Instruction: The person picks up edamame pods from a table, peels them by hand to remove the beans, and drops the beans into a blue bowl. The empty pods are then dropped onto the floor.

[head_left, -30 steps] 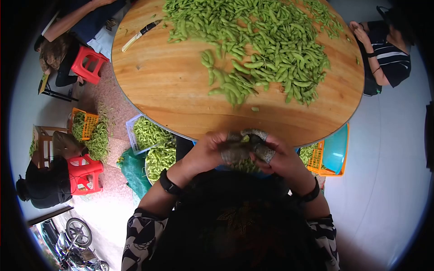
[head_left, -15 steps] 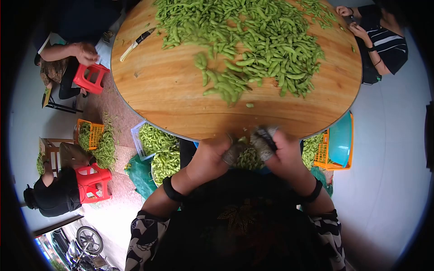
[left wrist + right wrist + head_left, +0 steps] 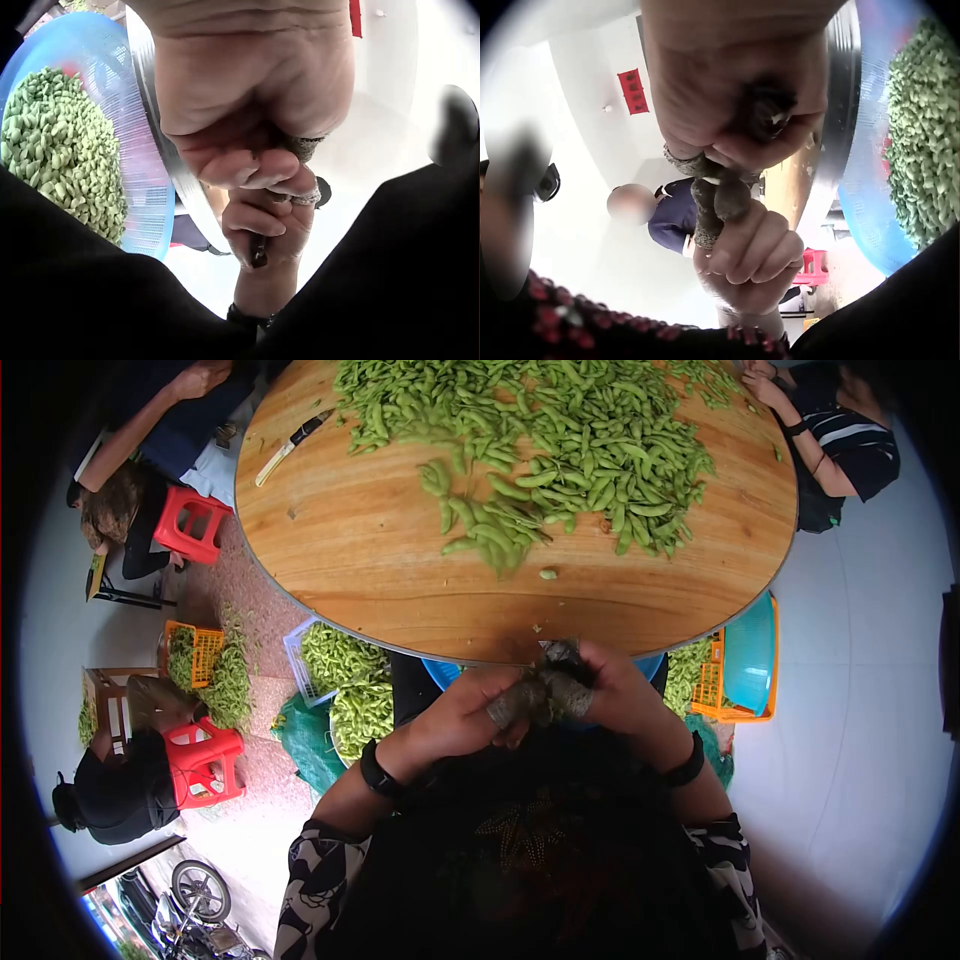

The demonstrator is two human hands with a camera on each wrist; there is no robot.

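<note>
Both hands meet at the table's near edge in the head view, fingertips together, with worn grey-brown covers on thumbs and fingers. My left hand (image 3: 480,705) has its fingers curled and pinches a soybean pod, mostly hidden, with a small pale bit showing between the fingertips in the right wrist view. My right hand (image 3: 620,685) grips a small tool with a dark handle (image 3: 259,251); its working end is hidden. Below the hands a blue plastic basket (image 3: 146,187) holds shelled green beans (image 3: 64,157). Ahead, a large heap of soybean pods (image 3: 630,460) covers much of the round wooden table (image 3: 340,560).
A folding knife (image 3: 293,447) lies at the table's left. Crates and a basin of pods (image 3: 345,660) stand below left, an orange crate (image 3: 770,705) with a turquoise basket (image 3: 748,660) right. Other people sit around, some near red stools (image 3: 190,525).
Half a second ago the hands were apart over the beans; now their fingertips are together again. The view has shifted slightly, and the person at the upper left has raised a hand.
</note>
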